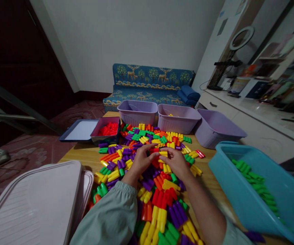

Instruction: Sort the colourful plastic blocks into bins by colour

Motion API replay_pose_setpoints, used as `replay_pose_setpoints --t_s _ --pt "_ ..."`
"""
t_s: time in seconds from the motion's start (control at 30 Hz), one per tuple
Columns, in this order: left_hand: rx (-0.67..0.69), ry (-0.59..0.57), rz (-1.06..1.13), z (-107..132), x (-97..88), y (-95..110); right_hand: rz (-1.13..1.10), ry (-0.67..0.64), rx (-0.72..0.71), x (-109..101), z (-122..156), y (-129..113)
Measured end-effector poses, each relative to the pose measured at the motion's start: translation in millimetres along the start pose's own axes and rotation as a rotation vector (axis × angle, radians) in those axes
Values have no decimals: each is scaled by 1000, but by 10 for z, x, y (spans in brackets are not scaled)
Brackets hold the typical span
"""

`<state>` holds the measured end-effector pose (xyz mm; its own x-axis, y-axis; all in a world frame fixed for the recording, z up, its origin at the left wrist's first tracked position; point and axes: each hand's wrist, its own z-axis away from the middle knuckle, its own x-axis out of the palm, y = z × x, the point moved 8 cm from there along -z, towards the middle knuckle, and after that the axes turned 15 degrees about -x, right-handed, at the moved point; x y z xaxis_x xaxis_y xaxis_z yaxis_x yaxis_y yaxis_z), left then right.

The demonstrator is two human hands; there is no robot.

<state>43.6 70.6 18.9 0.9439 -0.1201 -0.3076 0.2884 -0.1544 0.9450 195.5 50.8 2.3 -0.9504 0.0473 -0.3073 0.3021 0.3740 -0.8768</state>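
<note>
A wide pile of plastic building blocks (147,170) in red, yellow, green, purple and orange covers the wooden table (85,154). My left hand (140,160) rests on the pile with fingers curled, its fingertips pinching a red block (154,150). Right beside it, my right hand (175,161) curls over the pile, fingertips closed on a yellow block (163,153). The two hands nearly touch over the middle of the pile.
Three lilac tubs (137,111) (178,117) (217,127) stand behind the pile. A small bin with red blocks (107,129) sits at the back left beside a blue lid (79,131). A blue tub with green blocks (256,183) is at right, a pink lidded box (34,204) at front left.
</note>
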Motion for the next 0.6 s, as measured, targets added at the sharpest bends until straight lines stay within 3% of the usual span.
replay_pose_setpoints --t_s 0.27,0.43,0.5,0.6 --pt "-133 -28 130 -68 42 -190 -191 113 63 -26 16 37" --pt "-183 237 61 -89 -271 -282 19 491 -6 -557 37 28" --pt "-113 314 -31 -63 -350 -190 -8 555 1 -696 41 81" --pt "27 396 -169 5 -366 12 16 537 -5 -778 12 170"
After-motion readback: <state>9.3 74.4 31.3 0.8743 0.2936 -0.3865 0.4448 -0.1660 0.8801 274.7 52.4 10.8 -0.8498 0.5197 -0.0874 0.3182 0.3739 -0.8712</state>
